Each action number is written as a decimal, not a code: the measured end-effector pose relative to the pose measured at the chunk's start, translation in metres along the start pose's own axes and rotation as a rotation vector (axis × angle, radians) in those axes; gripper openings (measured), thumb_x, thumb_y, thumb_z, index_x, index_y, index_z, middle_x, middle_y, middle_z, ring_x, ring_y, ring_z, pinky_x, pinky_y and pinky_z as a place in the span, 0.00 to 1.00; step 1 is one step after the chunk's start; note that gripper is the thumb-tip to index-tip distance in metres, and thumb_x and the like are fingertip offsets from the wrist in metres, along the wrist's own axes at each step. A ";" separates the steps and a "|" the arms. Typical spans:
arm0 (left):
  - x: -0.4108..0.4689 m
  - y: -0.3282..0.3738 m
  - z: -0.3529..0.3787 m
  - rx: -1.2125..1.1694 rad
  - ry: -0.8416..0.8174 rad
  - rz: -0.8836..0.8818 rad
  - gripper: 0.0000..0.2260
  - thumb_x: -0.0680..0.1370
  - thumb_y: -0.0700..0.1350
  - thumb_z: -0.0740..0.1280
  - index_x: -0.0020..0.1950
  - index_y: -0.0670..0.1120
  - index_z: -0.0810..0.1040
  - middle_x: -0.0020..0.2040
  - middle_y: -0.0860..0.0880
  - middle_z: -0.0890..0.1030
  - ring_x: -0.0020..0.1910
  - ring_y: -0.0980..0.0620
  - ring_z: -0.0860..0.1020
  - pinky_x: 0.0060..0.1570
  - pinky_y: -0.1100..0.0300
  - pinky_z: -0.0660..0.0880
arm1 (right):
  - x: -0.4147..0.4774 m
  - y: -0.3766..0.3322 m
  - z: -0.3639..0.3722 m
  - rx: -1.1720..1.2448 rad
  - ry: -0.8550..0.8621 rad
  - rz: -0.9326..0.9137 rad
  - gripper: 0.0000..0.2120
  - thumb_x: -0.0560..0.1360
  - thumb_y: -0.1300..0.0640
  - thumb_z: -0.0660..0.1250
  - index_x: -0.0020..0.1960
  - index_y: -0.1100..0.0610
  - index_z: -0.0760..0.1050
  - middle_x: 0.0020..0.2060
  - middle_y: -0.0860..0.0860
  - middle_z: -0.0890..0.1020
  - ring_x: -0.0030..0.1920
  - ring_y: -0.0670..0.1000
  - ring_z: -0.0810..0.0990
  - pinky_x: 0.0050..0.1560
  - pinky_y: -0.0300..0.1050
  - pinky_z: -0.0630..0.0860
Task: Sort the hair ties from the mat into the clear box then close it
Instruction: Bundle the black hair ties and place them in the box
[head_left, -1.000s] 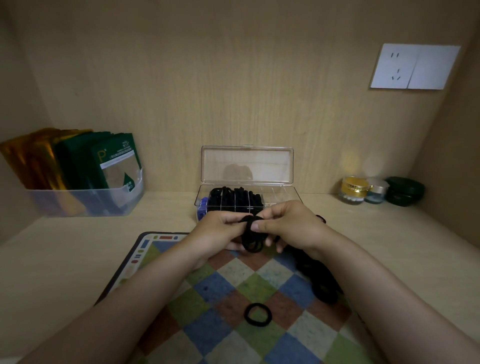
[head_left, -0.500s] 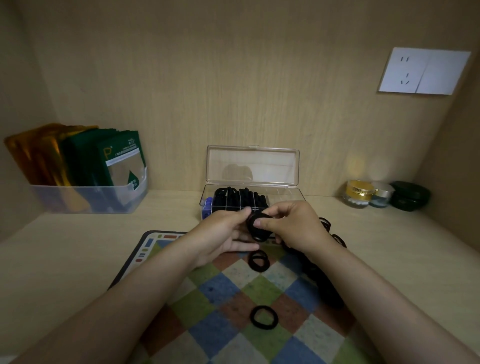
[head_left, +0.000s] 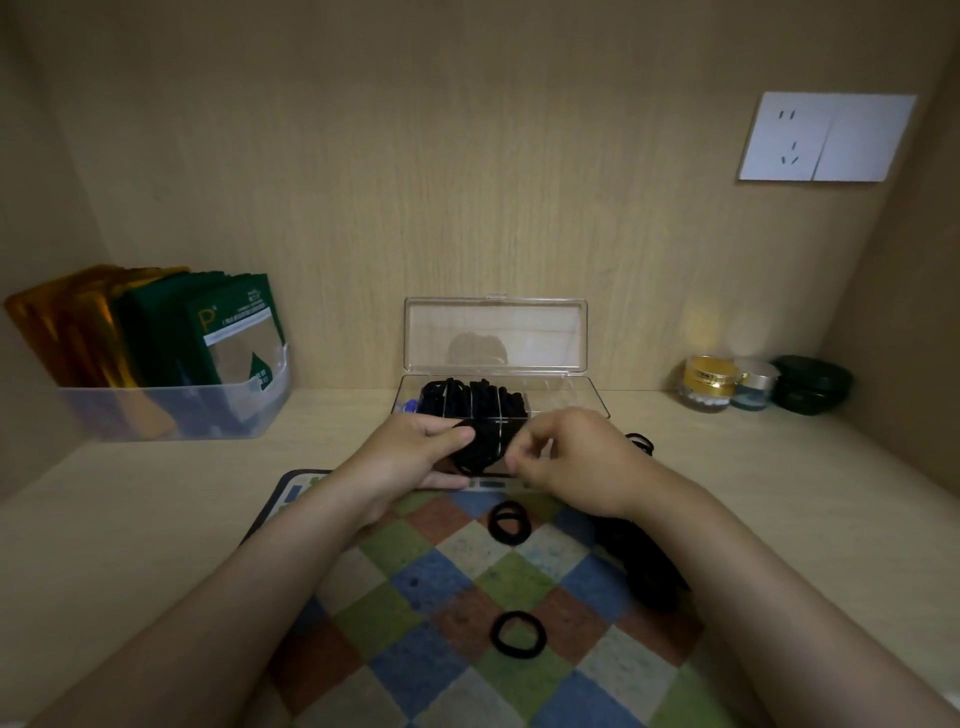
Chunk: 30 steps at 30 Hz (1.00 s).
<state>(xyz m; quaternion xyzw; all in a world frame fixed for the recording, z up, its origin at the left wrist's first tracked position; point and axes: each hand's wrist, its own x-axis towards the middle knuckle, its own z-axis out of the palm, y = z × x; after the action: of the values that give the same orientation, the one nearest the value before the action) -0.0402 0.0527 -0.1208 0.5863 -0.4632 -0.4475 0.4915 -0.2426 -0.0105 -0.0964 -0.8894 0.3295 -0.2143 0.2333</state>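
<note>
L hand pinches ties at box front; R hand fingertips together, grip unclear. Risk: ties snag divider, spring back onto mat.

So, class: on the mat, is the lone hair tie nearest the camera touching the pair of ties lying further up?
Apart. The head view shows the lone hair tie and the pair of ties separated by bare checkered mat.

Left hand and right hand bare — no rings; forearms bare, no sleeves.
</note>
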 end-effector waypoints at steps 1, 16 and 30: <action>0.002 -0.001 -0.002 0.031 0.024 0.010 0.13 0.80 0.46 0.67 0.60 0.41 0.82 0.65 0.43 0.80 0.51 0.50 0.85 0.54 0.53 0.82 | -0.002 -0.001 -0.001 -0.066 -0.107 -0.005 0.04 0.73 0.51 0.73 0.47 0.48 0.85 0.42 0.43 0.84 0.43 0.39 0.81 0.47 0.40 0.77; 0.001 -0.004 0.003 0.097 0.038 0.056 0.13 0.81 0.43 0.67 0.63 0.39 0.81 0.56 0.44 0.85 0.56 0.51 0.83 0.51 0.54 0.83 | -0.018 -0.028 -0.006 0.211 -0.611 -0.115 0.06 0.72 0.57 0.76 0.49 0.52 0.86 0.45 0.52 0.87 0.46 0.50 0.83 0.59 0.58 0.78; -0.004 0.000 0.010 0.075 0.016 0.059 0.12 0.80 0.42 0.67 0.63 0.42 0.81 0.55 0.46 0.85 0.54 0.52 0.83 0.45 0.60 0.83 | -0.025 -0.042 0.001 -0.039 -0.682 -0.131 0.06 0.73 0.58 0.74 0.50 0.53 0.86 0.45 0.46 0.87 0.46 0.41 0.83 0.55 0.39 0.78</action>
<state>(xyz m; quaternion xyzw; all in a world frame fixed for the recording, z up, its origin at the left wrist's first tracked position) -0.0510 0.0554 -0.1218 0.5940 -0.4927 -0.4106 0.4856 -0.2386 0.0350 -0.0795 -0.9335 0.1789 0.0870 0.2984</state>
